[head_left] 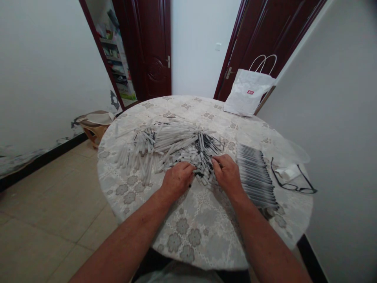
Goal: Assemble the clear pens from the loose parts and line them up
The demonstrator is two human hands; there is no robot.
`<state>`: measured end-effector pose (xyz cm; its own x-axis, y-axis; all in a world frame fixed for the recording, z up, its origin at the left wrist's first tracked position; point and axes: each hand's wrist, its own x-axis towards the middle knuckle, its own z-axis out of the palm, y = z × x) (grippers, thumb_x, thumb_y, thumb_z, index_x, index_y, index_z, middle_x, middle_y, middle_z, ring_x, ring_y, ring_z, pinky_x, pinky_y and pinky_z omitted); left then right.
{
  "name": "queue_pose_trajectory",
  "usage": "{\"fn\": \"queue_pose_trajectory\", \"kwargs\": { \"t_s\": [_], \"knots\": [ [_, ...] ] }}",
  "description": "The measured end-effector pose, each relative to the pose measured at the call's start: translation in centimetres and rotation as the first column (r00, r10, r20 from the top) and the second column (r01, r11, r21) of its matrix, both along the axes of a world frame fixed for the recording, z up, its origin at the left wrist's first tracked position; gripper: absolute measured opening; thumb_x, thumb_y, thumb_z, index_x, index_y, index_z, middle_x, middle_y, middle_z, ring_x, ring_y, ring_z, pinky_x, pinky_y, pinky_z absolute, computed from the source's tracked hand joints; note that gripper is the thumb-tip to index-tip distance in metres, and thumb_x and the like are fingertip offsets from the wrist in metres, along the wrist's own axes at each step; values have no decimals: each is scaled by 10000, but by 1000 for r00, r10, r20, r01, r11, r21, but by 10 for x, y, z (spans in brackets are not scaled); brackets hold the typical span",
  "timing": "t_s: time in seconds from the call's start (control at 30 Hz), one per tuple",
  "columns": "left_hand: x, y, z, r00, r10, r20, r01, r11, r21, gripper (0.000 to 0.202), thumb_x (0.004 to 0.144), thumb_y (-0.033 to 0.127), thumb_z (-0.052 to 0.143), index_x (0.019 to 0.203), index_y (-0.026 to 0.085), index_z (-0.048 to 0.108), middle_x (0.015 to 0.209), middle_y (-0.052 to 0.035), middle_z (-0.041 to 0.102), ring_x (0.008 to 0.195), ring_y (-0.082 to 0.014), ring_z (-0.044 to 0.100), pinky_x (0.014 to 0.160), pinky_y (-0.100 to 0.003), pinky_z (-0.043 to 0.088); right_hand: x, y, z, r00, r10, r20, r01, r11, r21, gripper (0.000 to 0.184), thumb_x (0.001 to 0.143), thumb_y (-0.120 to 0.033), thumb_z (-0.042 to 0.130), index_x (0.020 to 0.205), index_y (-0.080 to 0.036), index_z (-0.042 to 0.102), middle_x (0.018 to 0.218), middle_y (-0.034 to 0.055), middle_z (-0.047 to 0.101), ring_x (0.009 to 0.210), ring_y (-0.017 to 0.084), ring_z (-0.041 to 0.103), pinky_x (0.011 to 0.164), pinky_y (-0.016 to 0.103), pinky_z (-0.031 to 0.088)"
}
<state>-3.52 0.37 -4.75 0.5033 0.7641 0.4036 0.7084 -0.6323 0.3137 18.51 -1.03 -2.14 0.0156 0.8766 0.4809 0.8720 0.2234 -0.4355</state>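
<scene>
A loose heap of slim whitish tubes, looking like pen barrels, lies across the middle of the round table, with darker thin sticks mixed in on its right side. My left hand is at the near edge of the heap, its fingers curled together; a small dark tip shows beside it. My right hand reaches the heap's right edge with thumb and forefinger pinched. What either hand holds is too small to make out. To the right of it, a neat row of dark-cored clear pens lies side by side.
The table wears a flowered cloth. Black-framed glasses, a white roll and thin clear plastic lie on the right. A white paper bag stands at the back right. A stool is beyond the left edge.
</scene>
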Motion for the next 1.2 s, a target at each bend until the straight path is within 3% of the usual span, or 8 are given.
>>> {"fn": "queue_pose_trajectory", "kwargs": {
  "t_s": [0.13,0.27,0.43,0.6,0.7,0.8,1.0,1.2],
  "knots": [
    [0,0,3,999,-11,47,9,999,38,201,973,252,569,1120,239,705,1049,-88,717,1008,-236,654,839,-348,526,3,2,-2,998,-55,-19,55,998,7,344,1026,-313,426,1101,-181,735,1011,110,681,1005,222,638,947,329,484],
    [-10,-2,16,980,94,178,-113,989,97,196,997,244,524,1087,213,695,1044,-96,714,1021,-237,655,910,-372,519,7,3,-7,999,-48,-13,48,999,-17,367,1016,-312,420,1111,-149,735,1050,128,729,1015,231,663,958,334,487],
    [-31,-17,30,964,197,179,-217,971,100,187,1001,261,527,1100,219,680,1068,-90,715,1040,-239,656,918,-365,519,4,0,-13,999,-45,-17,45,999,-22,412,1019,-346,396,1192,-153,717,1133,128,765,1032,256,708,951,363,512],
    [-64,-18,23,894,402,198,-426,900,94,182,971,240,566,1119,213,667,1070,-95,714,1033,-252,665,924,-368,515,-7,-7,-9,997,45,-56,-44,999,17,423,1010,-318,384,1293,-173,663,1256,121,733,1127,248,698,997,369,508],
    [-75,-6,20,864,483,144,-498,861,100,219,944,245,608,1153,204,658,1111,-110,710,1058,-273,659,923,-377,507,-13,-11,-6,993,66,-100,-69,997,-24,398,1003,-344,413,1298,-195,635,1127,98,776,988,246,741,909,361,540],
    [-72,7,20,853,520,42,-521,849,91,236,940,282,624,1155,193,663,1102,-125,711,1056,-292,655,883,-380,504,-16,-14,-6,985,87,-147,-88,996,6,314,1002,-372,448,1189,-216,646,997,69,794,894,233,757,838,329,549],
    [-60,21,12,844,520,-128,-516,854,66,188,945,258,601,1094,198,698,1048,-122,711,1008,-289,663,803,-358,493,-13,-15,-7,982,95,-166,-75,990,121,252,1002,-370,485,1097,-225,668,1001,54,797,855,208,754,813,302,555],
    [-62,23,10,868,497,6,-495,863,102,196,965,240,545,1060,196,711,1027,-123,709,1021,-273,653,880,-368,500,-16,-17,-4,955,161,-247,-136,984,116,260,1000,-341,478,1132,-223,668,1069,60,786,832,193,736,819,317,558]
  ]
}}
